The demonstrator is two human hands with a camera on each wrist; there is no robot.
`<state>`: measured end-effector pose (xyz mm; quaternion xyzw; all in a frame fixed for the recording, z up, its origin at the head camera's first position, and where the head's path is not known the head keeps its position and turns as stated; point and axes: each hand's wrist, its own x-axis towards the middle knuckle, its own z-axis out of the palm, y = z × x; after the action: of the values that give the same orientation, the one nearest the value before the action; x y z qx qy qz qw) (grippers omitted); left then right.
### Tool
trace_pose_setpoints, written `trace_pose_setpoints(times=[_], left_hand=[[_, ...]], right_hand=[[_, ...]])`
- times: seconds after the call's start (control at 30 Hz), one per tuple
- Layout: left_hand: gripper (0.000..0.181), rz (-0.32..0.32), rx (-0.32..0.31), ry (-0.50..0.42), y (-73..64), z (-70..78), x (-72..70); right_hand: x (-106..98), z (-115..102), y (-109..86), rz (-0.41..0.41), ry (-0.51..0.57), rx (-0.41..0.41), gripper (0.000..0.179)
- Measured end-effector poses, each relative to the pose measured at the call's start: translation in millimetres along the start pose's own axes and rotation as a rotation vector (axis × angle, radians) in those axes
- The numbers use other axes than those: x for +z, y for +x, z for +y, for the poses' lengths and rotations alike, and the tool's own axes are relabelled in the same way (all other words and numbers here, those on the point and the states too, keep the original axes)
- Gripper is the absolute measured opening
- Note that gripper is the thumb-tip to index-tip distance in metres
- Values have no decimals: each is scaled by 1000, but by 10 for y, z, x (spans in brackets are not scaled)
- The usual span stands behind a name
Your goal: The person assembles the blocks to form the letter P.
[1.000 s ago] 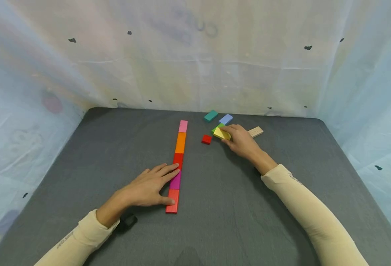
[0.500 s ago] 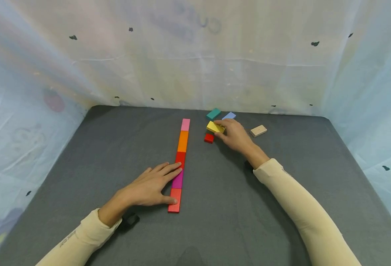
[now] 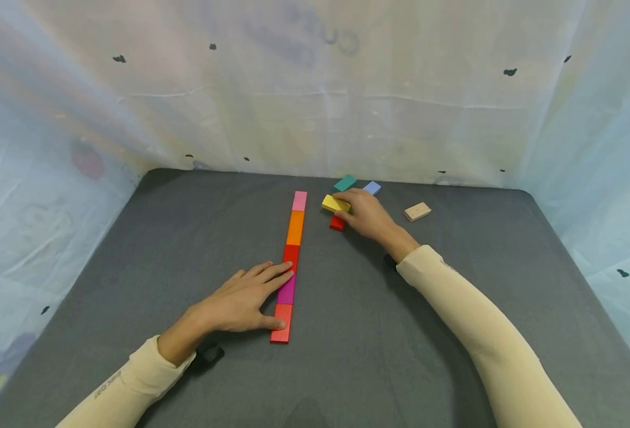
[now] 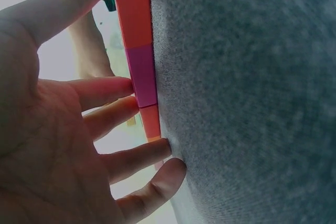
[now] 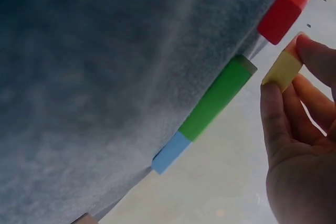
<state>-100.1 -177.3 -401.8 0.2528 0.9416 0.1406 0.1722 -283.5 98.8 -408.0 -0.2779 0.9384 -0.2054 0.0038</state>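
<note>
My right hand (image 3: pixel 367 213) pinches a yellow block (image 3: pixel 334 203) between thumb and fingertips; the right wrist view shows it raised off the tabletop. Below that hand, a green block (image 5: pixel 218 99) is mostly hidden in the head view, and a small red block (image 3: pixel 337 223) sits just nearer. To the left runs a straight row of flat blocks: pink (image 3: pixel 300 200), orange (image 3: pixel 295 227), red (image 3: pixel 291 254), magenta (image 3: pixel 287 291) and light red (image 3: pixel 281 333). Spread along the left side of this row, my left hand (image 3: pixel 237 303) touches the near blocks with fingertips and thumb.
Toward the back edge of the dark grey table (image 3: pixel 379 333) lie a teal block (image 3: pixel 344 182) and a light blue block (image 3: pixel 372 187). A plain wooden block (image 3: pixel 417 211) sits further right. Pale curtains (image 3: pixel 315 119) hang behind and on both sides.
My right hand has carried the yellow block leftward, from over the green block to above the gap nearer the row. The left hand has stayed on the row.
</note>
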Motion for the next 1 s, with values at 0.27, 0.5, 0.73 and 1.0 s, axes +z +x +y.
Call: trace_pose_setpoints(times=[0.27, 0.5, 0.73, 1.0], left_hand=[[97, 1, 5, -7, -14, -18, 8], [97, 13, 16, -5, -10, -15, -1], [98, 21, 17, 5, 4, -7, -6], [98, 19, 20, -1, -1, -4, -3]], right_hand=[[47, -39, 144, -39, -8, 11, 47], [57, -60, 263, -58, -2, -20, 43], [85, -41, 376, -70, -5, -38, 41], [125, -41, 465, -107, -29, -31, 40]])
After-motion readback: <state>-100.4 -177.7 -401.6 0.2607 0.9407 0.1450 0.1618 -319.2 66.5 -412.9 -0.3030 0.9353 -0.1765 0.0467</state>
